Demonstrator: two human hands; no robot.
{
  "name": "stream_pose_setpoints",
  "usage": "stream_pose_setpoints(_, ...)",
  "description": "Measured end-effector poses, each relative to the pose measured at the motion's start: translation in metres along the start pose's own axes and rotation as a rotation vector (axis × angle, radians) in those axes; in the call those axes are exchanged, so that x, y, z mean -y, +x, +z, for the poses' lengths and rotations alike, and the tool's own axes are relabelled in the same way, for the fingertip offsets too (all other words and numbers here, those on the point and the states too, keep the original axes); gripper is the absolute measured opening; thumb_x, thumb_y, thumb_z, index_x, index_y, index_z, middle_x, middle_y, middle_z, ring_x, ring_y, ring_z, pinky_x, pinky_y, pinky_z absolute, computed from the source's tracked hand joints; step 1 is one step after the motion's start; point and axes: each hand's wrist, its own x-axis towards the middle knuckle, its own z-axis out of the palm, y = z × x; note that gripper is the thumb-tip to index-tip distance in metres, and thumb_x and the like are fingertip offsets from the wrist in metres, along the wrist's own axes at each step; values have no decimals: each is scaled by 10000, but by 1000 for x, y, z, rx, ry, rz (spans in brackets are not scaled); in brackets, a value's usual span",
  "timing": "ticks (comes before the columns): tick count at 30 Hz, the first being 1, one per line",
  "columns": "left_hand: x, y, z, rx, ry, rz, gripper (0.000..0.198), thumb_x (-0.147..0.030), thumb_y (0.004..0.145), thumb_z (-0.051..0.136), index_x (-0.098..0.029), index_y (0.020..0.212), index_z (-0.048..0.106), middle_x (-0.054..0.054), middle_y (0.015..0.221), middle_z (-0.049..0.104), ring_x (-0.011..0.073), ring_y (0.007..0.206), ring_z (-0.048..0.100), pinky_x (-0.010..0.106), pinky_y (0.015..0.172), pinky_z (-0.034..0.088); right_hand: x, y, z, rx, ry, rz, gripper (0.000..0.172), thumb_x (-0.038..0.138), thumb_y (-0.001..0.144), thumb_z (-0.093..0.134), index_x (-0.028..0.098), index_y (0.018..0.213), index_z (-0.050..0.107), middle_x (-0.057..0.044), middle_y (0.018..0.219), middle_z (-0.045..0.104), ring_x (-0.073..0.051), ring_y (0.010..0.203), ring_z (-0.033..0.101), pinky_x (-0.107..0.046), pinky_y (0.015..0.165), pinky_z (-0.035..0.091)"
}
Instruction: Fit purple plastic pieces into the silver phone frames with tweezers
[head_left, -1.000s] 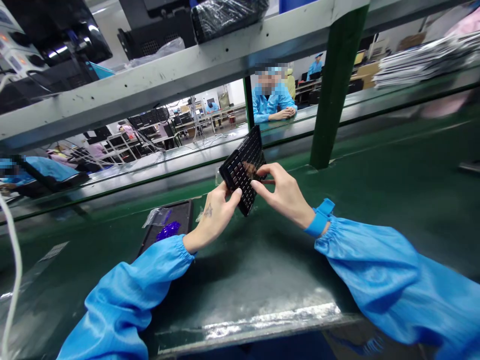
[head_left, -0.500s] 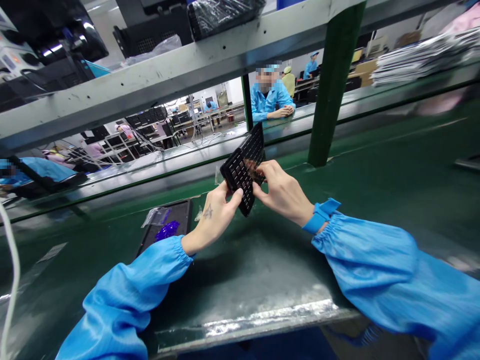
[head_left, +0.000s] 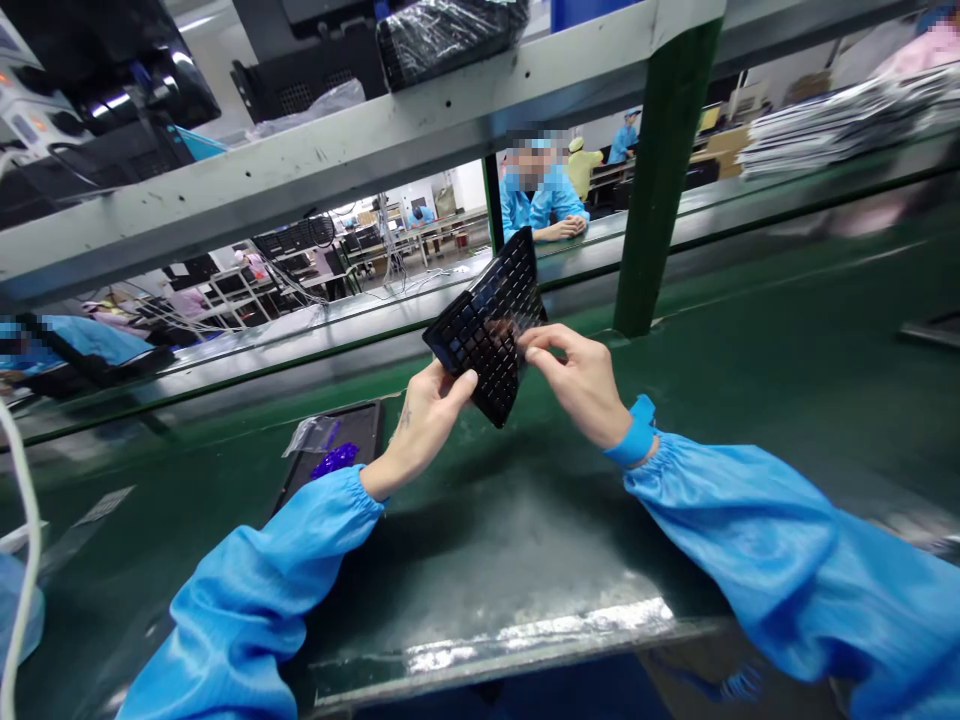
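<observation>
Tilted above the bench is a black keyboard (head_left: 487, 345), its rows of keys facing me. My left hand (head_left: 425, 415) grips its lower left edge, thumb on the front and fingers behind. My right hand (head_left: 581, 375) is at the keyboard's right side, thumb and forefinger pinched on what looks like thin clear film (head_left: 521, 328) over the keys. Glossy reflections blur where that film ends. Left of my left hand, a dark tray (head_left: 366, 425) lies on the bench, bearing a shiny purple-blue item (head_left: 335, 460) and a clear plastic bag (head_left: 306, 436).
A metal shelf beam (head_left: 322, 145) crosses above the bench (head_left: 510, 560), with a green post (head_left: 664, 180) at right. A white cable (head_left: 28, 520) hangs at far left. Stacked papers (head_left: 832, 125) lie at back right. Across the bench sits a person in blue (head_left: 551, 205).
The keyboard has turned to face me more and shifted slightly left. My right hand has drawn a little rightward from its keys, fingers still pinched.
</observation>
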Motion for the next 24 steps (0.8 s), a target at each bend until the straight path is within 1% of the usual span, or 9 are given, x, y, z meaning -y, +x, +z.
stream_pose_setpoints(3, 2, 3, -1, 19, -35, -20, 289, -383, 918, 646, -176, 1117, 673, 42, 996, 732, 213, 897, 692, 280, 684, 605, -4, -2, 2, -2, -6, -14, 122, 170, 886, 510, 198, 846, 622, -60, 888, 722, -203, 811, 701, -317, 688, 568)
stream_pose_setpoints(5, 2, 5, -1, 33, -57, -32, 297, -385, 921, 639, -176, 1130, 666, 47, 1023, 738, 218, 907, 705, 290, 691, 617, -4, -2, 1, 1, -29, -43, 143, 185, 875, 536, 187, 969, 644, -84, 999, 708, -203, 801, 681, -342, 700, 571)
stream_pose_setpoints(8, -1, 5, 1, 44, -74, -50, 300, -380, 920, 635, -175, 1138, 656, 53, 1060, 742, 226, 928, 715, 305, 708, 629, -4, -2, -3, 64, -132, -141, 384, 176, 881, 537, 203, 1258, 603, -121, 1246, 640, -205, 840, 677, -337, 648, 561)
stream_pose_setpoints(10, -3, 5, 2, 42, -66, -57, 306, -376, 917, 632, -176, 1148, 653, 55, 1056, 743, 232, 946, 716, 306, 713, 631, -5, 0, -6, 147, -252, -241, 448, 141, 898, 502, 244, 1326, 584, -113, 1296, 615, -213, 898, 684, -314, 605, 548)
stream_pose_setpoints(12, -5, 4, 2, 33, -42, -57, 305, -380, 918, 625, -174, 1141, 655, 56, 1035, 743, 233, 943, 714, 301, 704, 629, -6, 2, -9, 202, -308, -319, 453, 110, 912, 470, 255, 1323, 592, -108, 1267, 628, -222, 949, 683, -322, 642, 569)
stream_pose_setpoints(14, -6, 4, 1, 31, -27, -58, 295, -385, 916, 623, -174, 1118, 660, 57, 1027, 742, 235, 932, 714, 298, 692, 627, -7, 4, -11, 206, -271, -346, 408, 114, 928, 472, 236, 1293, 608, -112, 1235, 653, -241, 1013, 674, -377, 784, 597)
stream_pose_setpoints(18, -4, 3, -3, 37, -45, -71, 316, -387, 906, 636, -176, 1140, 650, 60, 1031, 739, 241, 931, 717, 311, 697, 632, -7, 10, -17, 223, -186, -378, 247, 260, 961, 564, 209, 1182, 663, -118, 1167, 708, -273, 1093, 657, -444, 948, 564)
stream_pose_setpoints(21, -2, 3, -4, 43, -48, -87, 343, -397, 902, 644, -171, 1160, 647, 68, 1031, 738, 248, 939, 718, 317, 691, 634, -5, 12, -19, 243, -22, -275, 204, 369, 915, 665, 230, 1054, 720, -105, 1097, 740, -288, 1057, 669, -461, 930, 555)
stream_pose_setpoints(24, -1, 2, -2, 44, -78, -109, 344, -392, 892, 654, -168, 1154, 644, 72, 1063, 738, 252, 968, 714, 316, 686, 633, -2, 11, -18, 154, 94, -124, 131, 316, 927, 636, 243, 908, 743, -78, 973, 756, -267, 940, 689, -459, 889, 548)
